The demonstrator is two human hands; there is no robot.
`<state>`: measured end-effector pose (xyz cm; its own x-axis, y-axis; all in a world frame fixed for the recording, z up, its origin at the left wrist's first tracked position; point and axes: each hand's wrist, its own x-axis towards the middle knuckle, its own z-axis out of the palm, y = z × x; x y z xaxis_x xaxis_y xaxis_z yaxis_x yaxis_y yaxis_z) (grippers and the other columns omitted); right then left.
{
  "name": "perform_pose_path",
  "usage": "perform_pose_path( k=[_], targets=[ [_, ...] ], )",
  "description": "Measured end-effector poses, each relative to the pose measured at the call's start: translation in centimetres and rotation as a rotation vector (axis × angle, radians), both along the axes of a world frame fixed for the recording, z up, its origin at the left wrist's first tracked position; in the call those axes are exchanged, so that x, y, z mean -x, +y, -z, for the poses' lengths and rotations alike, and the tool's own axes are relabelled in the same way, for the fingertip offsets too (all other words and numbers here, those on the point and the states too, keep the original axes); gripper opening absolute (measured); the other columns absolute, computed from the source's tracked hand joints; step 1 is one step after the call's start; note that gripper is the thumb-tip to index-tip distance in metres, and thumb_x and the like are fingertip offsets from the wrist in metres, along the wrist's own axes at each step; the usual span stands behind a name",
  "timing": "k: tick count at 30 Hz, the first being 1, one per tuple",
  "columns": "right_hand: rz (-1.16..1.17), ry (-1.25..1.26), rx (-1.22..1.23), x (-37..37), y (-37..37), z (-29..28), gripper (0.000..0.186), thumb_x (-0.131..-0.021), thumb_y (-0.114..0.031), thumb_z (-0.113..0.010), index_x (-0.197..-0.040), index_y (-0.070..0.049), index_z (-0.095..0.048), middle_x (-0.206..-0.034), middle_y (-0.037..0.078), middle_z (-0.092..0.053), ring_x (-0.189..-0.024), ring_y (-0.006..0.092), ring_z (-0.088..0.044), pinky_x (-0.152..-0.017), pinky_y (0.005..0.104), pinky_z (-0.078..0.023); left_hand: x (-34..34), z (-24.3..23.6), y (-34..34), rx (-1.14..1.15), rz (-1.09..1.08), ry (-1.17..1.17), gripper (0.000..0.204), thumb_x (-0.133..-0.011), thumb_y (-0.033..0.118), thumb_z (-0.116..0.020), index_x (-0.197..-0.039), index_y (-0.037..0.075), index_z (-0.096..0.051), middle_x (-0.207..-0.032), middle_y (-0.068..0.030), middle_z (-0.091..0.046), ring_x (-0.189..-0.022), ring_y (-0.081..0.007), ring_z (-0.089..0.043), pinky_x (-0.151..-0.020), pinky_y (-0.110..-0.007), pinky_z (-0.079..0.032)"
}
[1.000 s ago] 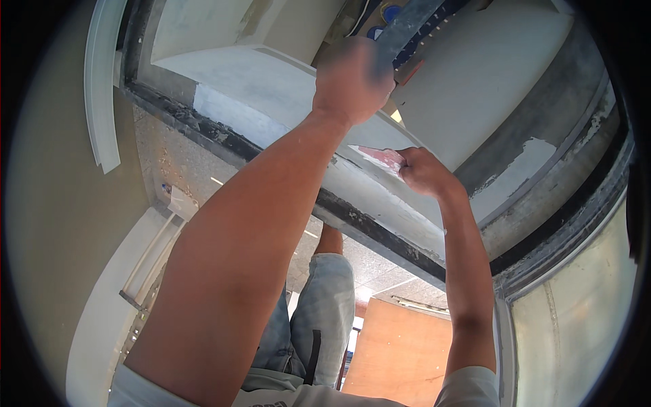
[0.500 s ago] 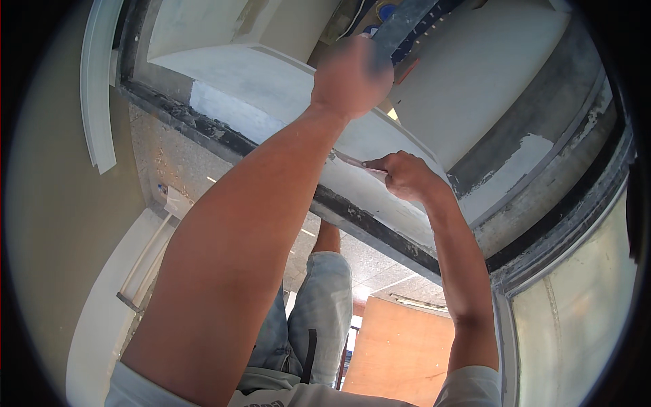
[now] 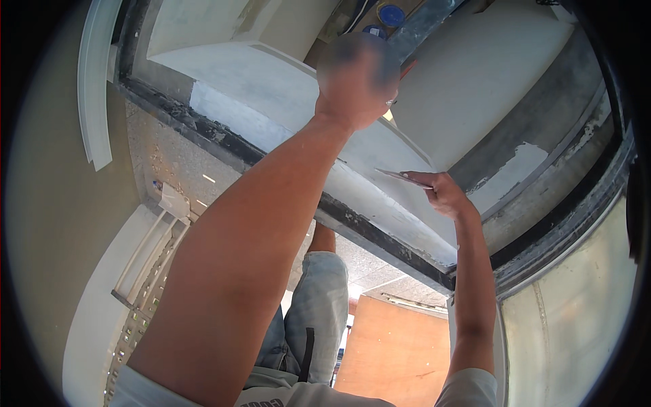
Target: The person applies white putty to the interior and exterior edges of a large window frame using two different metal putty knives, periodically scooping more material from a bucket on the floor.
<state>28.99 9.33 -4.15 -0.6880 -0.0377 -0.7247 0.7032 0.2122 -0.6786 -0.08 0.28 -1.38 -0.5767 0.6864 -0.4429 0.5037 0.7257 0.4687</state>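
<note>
We see the pale ledge (image 3: 407, 217) running slantwise below the blade and left arm; it looks rigid and fixed, its face rough and patchy. Next in size is the grey bar (image 3: 428, 26), just beyond the left hand (image 3: 356, 85). We judge it stiff and fairly heavy, best gripped around its narrow width. That hand is blurred, so we cannot tell whether it is closed on the bar. Our right hand (image 3: 449, 193) is clamped on the blade (image 3: 404, 177), thumb and fingers pinching its right end. The blade, smallest of all, lies nearly edge-on over the ledge, its tip pointing left; we cannot tell whether it touches. It should be light, thin and perhaps slightly springy. We would hold it at that right end, keeping fingers off the free edge.
</note>
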Motion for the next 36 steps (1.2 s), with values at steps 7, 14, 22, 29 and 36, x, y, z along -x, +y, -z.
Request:
perform_pose_path(
  k=[7, 14, 22, 29, 36],
  targets=[
    [-0.201, -0.101, 0.077, 8.9, -2.8, 2.4, 0.074, -0.076, 0.017, -0.044, -0.136, -0.020, -0.068, -0.119, 0.019, -0.073, -0.098, 0.0357, -0.069, -0.088, 0.0425, -0.054, 0.0, -0.4, 0.6, 0.034, -0.010, -0.006, 0.066, -0.092, 0.042, -0.065, -0.143, 0.008, -0.041, -0.121, -0.0196, -0.069, -0.100, -0.0418, -0.072, -0.088, -0.053, -0.057],
    [-0.237, -0.090, 0.105, 0.6, -1.1, 3.4, 0.078, -0.074, 0.019, -0.042, -0.135, -0.021, -0.069, -0.120, 0.017, -0.073, -0.104, 0.0340, -0.070, -0.093, 0.0411, -0.053, 0.1, -0.7, 0.5, 0.052, -0.019, -0.007, 0.065, -0.092, 0.041, -0.065, -0.143, 0.008, -0.041, -0.122, -0.0178, -0.069, -0.102, -0.0404, -0.071, -0.089, -0.053, -0.056],
    [-0.049, -0.284, 0.132, -6.9, 3.0, 0.6, 0.071, -0.079, 0.019, -0.039, -0.130, -0.017, -0.073, -0.129, 0.014, -0.071, -0.114, 0.0311, -0.070, -0.104, 0.0379, -0.051, 0.0, -0.5, 0.4, 0.026, -0.012, -0.004, 0.068, -0.092, 0.040, -0.065, -0.145, 0.007, -0.039, -0.117, -0.0198, -0.071, -0.101, -0.0429, -0.070, -0.090, -0.052, -0.056],
    [-0.035, -0.183, 0.017, 1.1, -3.2, -0.5, 0.066, -0.081, 0.017, -0.047, -0.133, -0.016, -0.070, -0.127, 0.016, -0.071, -0.113, 0.0357, -0.069, -0.101, 0.0403, -0.052, 0.0, -0.7, 0.6, 0.063, -0.029, -0.020, 0.069, -0.092, 0.041, -0.065, -0.146, 0.007, -0.039, -0.119, -0.0197, -0.071, -0.103, -0.0412, -0.070, -0.091, -0.052, -0.055],
    [0.078, -0.110, 0.051, -13.2, -1.1, -0.9, 0.065, -0.081, 0.018, -0.049, -0.131, -0.015, -0.070, -0.125, 0.016, -0.072, -0.114, 0.0350, -0.069, -0.100, 0.0383, -0.053, 0.1, -0.4, 0.4, 0.054, -0.015, -0.013, 0.065, -0.093, 0.042, -0.064, -0.144, 0.010, -0.040, -0.123, -0.0163, -0.069, -0.103, -0.0396, -0.071, -0.089, -0.052, -0.057]
  ],
)
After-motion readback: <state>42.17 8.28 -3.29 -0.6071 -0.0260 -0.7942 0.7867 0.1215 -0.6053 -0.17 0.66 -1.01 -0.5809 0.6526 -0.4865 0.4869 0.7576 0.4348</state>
